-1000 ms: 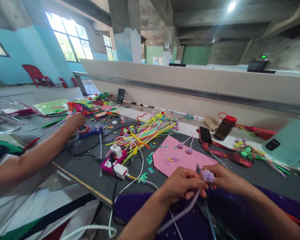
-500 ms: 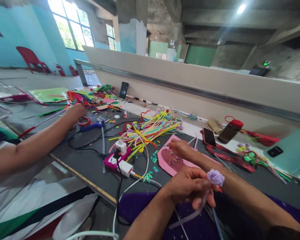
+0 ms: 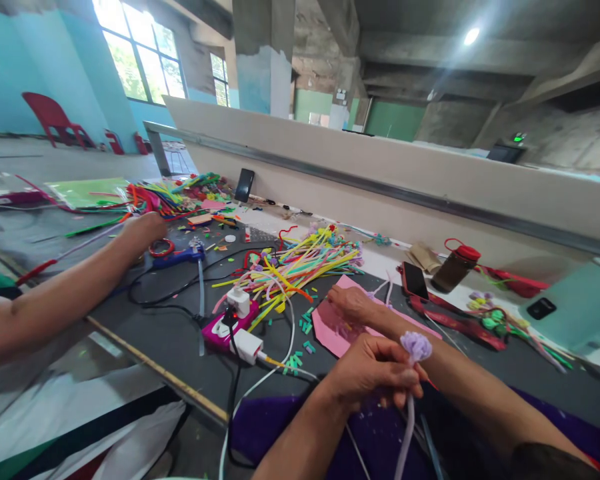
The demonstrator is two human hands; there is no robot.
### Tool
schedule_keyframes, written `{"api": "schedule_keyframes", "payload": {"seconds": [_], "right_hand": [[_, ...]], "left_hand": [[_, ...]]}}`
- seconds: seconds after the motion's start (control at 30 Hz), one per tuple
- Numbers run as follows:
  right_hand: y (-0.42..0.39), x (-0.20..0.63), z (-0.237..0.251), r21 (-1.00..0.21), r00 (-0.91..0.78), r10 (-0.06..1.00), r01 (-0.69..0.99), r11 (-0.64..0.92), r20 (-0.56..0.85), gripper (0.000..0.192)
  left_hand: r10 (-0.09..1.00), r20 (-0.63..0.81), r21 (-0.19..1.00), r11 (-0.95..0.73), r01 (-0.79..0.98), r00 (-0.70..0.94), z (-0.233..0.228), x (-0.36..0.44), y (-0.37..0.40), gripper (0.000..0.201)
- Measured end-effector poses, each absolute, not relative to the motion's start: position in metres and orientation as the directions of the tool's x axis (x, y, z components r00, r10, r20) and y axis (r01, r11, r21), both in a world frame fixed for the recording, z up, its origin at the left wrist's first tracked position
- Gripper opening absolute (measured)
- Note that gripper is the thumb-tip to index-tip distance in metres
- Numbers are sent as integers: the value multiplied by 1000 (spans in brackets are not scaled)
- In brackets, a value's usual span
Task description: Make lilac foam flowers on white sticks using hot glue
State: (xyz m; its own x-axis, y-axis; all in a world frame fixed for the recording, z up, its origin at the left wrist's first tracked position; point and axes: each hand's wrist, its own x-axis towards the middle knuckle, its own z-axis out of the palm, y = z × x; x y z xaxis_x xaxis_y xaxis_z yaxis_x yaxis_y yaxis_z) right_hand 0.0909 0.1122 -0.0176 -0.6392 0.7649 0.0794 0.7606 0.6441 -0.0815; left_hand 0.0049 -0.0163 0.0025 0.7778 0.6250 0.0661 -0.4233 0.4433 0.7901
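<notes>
On the cluttered dark table (image 3: 180, 333), hands apart — left hand (image 3: 375, 373) grips a purple flower stem (image 3: 414, 360), right hand (image 3: 347, 301) flat on pink sheet (image 3: 330, 333).

A brown bottle (image 3: 453, 268) stands beside a phone (image 3: 415, 281).

Three phones show: one (image 3: 244, 185) propped upper left, one (image 3: 415, 281) right of centre, one (image 3: 541, 308) far right. One bottle (image 3: 455, 266) lies nearby. Two red chairs (image 3: 53, 119) stand far left.

Lilac flower (image 3: 416, 346) looked fuzzy, like chenille, on a soft matt stem; pink sheet (image 3: 330, 330) was matt, foam or paper. Table (image 3: 175, 333) was dull dark and smooth. Phone (image 3: 415, 281) was glossy; bottle (image 3: 454, 265) looked plastic.
</notes>
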Motion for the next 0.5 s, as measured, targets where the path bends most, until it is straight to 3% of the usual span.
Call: {"api": "schedule_keyframes", "payload": {"seconds": [0.17, 0.3, 0.4, 0.5], "right_hand": [[86, 136, 4, -317, -496, 840, 778, 543, 221, 10], [49, 183, 2, -532, -341, 905, 732, 425, 253, 17], [20, 202, -1, -859, -226, 959, 444, 256, 169, 23], [1, 207, -2, -982, -216, 974, 158, 103, 67, 17]], "left_hand": [[655, 35, 785, 449, -426, 755, 2, 9, -15, 17], [712, -30, 784, 452, -426, 702, 0, 17, -13, 22], [758, -89, 802, 439, -405, 646, -4, 24, -11, 25], [777, -133, 826, 430, -364, 615, -9, 30, -9, 26]]}}
